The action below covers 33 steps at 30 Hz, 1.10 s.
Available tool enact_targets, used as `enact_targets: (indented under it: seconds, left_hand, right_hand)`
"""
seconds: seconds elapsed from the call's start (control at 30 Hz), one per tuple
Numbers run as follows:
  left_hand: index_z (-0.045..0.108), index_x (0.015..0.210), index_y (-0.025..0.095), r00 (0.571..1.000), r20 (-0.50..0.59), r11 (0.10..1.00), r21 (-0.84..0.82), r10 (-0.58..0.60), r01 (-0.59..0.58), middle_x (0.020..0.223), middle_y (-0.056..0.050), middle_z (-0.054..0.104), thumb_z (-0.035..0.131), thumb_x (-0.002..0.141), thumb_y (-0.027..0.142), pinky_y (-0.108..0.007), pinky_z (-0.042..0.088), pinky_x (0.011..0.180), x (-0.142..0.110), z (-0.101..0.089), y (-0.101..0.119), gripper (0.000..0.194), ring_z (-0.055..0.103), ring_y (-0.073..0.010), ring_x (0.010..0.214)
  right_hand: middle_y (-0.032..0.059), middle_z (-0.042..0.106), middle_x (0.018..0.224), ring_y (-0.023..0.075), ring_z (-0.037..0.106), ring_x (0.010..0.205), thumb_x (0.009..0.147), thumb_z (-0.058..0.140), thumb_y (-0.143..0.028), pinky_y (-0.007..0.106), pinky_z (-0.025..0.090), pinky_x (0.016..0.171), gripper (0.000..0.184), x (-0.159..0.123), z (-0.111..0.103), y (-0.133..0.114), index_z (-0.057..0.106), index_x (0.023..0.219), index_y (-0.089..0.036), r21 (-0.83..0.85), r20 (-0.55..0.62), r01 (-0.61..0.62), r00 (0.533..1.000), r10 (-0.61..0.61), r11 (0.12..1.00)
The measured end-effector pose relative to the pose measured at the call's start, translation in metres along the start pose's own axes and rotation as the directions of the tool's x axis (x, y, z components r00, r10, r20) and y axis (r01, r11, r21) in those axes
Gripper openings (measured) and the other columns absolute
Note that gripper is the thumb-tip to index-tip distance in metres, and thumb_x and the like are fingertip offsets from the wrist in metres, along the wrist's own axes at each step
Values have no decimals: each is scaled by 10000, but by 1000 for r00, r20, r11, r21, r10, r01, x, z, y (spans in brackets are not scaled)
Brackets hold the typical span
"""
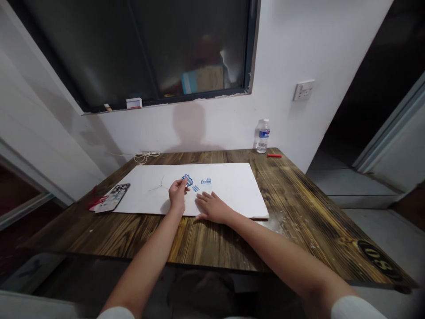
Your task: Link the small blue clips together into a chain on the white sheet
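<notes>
Blue paper clips, one bunch pinched narrowly in the left-hand fingers, others lying loose on a white board just to their right, closer to the flat, spread right hand.

Room lies right of the white board; a phone blocks left.

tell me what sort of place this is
Probably a plain indoor workroom or small office. A dark-stained wooden table stands against a white wall with a wall socket, below a dark window, and a plastic water bottle stands on the table.
</notes>
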<state>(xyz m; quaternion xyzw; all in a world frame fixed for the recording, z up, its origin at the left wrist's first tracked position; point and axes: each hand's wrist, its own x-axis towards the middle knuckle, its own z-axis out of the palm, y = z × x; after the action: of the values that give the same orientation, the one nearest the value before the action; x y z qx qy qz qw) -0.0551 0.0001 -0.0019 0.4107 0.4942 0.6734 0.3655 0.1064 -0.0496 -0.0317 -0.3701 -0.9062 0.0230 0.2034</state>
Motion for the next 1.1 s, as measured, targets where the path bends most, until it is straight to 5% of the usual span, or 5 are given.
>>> enact_targets:
  seconds: [0.3, 0.53, 0.8, 0.97, 1.1]
  left_hand:
    - [584, 757, 173, 999, 17, 999, 24, -41, 41, 604, 43, 578, 719, 621, 408, -170, 335, 459, 0, 1, -2, 304, 535, -67, 476]
    - [573, 751, 179, 999, 33, 998, 51, -27, 26, 609, 30, 587, 708, 619, 434, -179, 323, 441, 2, 0, -3, 317, 540, -79, 474]
    - [577, 735, 179, 996, 59, 997, 30, -68, 67, 611, 35, 593, 735, 599, 415, -171, 317, 432, 1, 2, -3, 315, 530, -69, 473]
    - [567, 721, 177, 992, 110, 997, 59, -62, 56, 602, 38, 601, 736, 583, 423, -174, 302, 423, 1, 3, -5, 329, 528, -74, 460]
    - [580, 717, 172, 985, 171, 996, 91, -35, 20, 590, 33, 604, 741, 590, 426, -174, 307, 426, 1, 3, -6, 327, 527, -74, 458]
  right_hand:
    - [105, 684, 933, 225, 622, 927, 782, 656, -449, 409, 314, 1014, 361, 0, -20, -4, 633, 980, -148, -19, 48, 63, 997, -62, 998]
    - [78, 687, 731, 195, 611, 746, 786, 648, -282, 319, 387, 825, 123, 0, -29, -19, 673, 777, -162, -73, 58, 67, 996, -63, 995]
    - [84, 693, 737, 186, 604, 722, 829, 549, -177, 279, 378, 679, 151, 0, -25, -23, 679, 753, -159, -61, 64, 67, 996, -63, 996]
    - [74, 700, 748, 163, 611, 692, 823, 518, -129, 252, 392, 664, 191, -1, -26, -19, 699, 770, -159, 46, 56, 55, 997, -57, 997]
    - [1, 707, 755, 121, 610, 661, 782, 593, -142, 210, 415, 666, 139, -1, -30, -16, 715, 813, -201, 407, 40, 54, 996, -77, 912]
